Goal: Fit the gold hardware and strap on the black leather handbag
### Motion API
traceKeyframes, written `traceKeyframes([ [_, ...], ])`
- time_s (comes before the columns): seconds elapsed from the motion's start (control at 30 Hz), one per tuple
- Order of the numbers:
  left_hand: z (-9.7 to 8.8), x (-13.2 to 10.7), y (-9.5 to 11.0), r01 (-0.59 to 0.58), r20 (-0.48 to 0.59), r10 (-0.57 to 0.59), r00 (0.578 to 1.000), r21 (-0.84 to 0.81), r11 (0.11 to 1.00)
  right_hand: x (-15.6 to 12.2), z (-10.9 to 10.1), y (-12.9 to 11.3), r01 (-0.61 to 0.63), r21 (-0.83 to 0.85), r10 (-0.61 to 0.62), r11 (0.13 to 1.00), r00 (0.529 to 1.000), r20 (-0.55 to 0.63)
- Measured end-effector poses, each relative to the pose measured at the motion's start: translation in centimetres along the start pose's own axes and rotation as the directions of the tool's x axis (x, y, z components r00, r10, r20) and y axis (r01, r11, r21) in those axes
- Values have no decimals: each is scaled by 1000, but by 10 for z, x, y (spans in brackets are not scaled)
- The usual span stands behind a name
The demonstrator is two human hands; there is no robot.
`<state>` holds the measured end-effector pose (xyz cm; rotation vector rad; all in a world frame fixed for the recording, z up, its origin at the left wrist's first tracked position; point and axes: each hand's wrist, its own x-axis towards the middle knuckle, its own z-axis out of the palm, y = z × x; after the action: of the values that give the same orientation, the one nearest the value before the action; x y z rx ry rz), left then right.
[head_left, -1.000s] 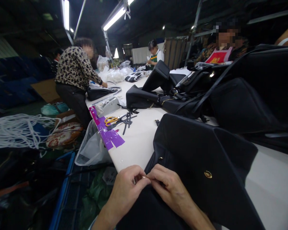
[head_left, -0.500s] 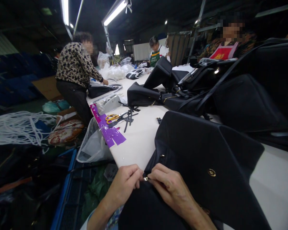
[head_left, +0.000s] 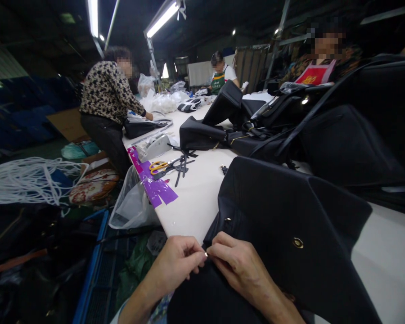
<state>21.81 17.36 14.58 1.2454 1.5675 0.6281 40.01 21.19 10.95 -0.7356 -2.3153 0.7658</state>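
Observation:
A large black bag (head_left: 266, 211) lies at the near edge of the white table (head_left: 195, 198), its flap raised and a round gold fitting (head_left: 297, 243) showing on it. My left hand (head_left: 180, 261) and my right hand (head_left: 238, 265) meet over the bag's left side. Both are closed in a pinch around a small gold-coloured metal piece (head_left: 205, 254), mostly covered by the fingertips. Another small gold fitting (head_left: 227, 220) sits on the bag just beyond my hands. Whether the pinched piece is a buckle or a clasp I cannot tell.
Yellow-handled scissors (head_left: 158, 166) and black strap pieces (head_left: 182, 170) lie near purple tape (head_left: 158, 191) on the table's left edge. More black bags (head_left: 202, 132) are heaped behind. A blue crate (head_left: 94, 265) stands at lower left. Several co-workers are around the table.
My left thumb and fingers have shifted slightly right over the gold piece, covering more of it. My right hand stays almost in place. The bag has not visibly moved.

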Motion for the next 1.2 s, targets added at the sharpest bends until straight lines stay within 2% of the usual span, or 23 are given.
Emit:
traceKeyframes([
  [0.13,-8,14,-2,65,154,-51,987,-90,994,0,3,1,36,-79,-37,996,999,-10],
  [0.23,-11,21,-1,74,203,-52,978,-98,992,0,4,2,38,-83,-39,996,999,-11],
  [0.5,-12,13,5,62,170,-46,984,-95,994,-1,-2,-2,-10,34,10,999,1000,-13],
  [0.6,-10,6,7,-7,154,14,988,-42,999,-2,-3,-2,-33,89,36,996,999,-27],
  [0.73,-4,1,7,-84,55,79,995,95,992,-2,-3,-2,-49,153,57,987,997,-49],
  [0.9,2,4,4,-135,42,132,990,92,987,2,-7,-4,-142,244,165,959,983,-79],
  [0.97,3,7,2,-165,46,163,986,68,984,3,-9,-4,-162,267,190,950,978,-82],
  [1.1,7,9,-4,-123,110,132,985,-87,989,6,-12,-4,-230,322,258,918,965,-47],
  [1.2,10,9,-7,-111,98,130,987,-175,978,7,-12,-3,-311,399,337,862,942,7],
])
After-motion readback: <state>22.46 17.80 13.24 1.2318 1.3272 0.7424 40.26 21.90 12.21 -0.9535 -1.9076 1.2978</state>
